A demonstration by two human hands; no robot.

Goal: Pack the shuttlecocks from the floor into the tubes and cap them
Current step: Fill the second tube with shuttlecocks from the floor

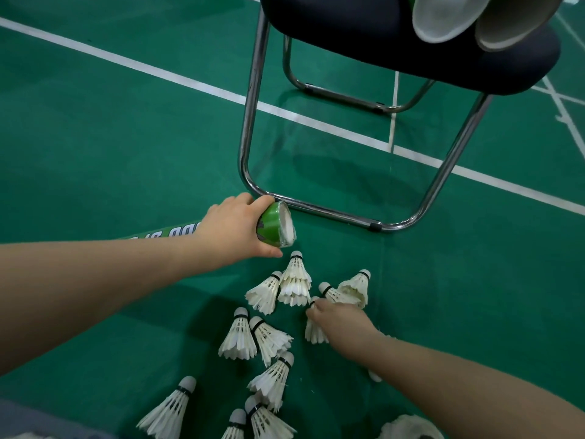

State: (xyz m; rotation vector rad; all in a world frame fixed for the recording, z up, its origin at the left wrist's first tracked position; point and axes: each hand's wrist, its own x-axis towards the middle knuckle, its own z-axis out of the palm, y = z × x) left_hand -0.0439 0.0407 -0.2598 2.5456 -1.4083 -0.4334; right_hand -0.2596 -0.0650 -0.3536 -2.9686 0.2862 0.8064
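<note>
My left hand (234,228) grips a green tube (274,224) near its open end, which points right and lies low over the floor. Several white feather shuttlecocks lie scattered on the green floor below it, among them a nested stack (295,280) and a pair (250,337). My right hand (340,321) reaches down among them with its fingers closed around one shuttlecock (315,334), whose feathers stick out under the palm. More shuttlecocks (172,410) lie near the bottom edge.
A dark chair (411,52) with chrome legs (250,122) stands just beyond the tube. On its seat lie two more tubes (449,17) with open ends toward me. White court lines (158,71) cross the floor.
</note>
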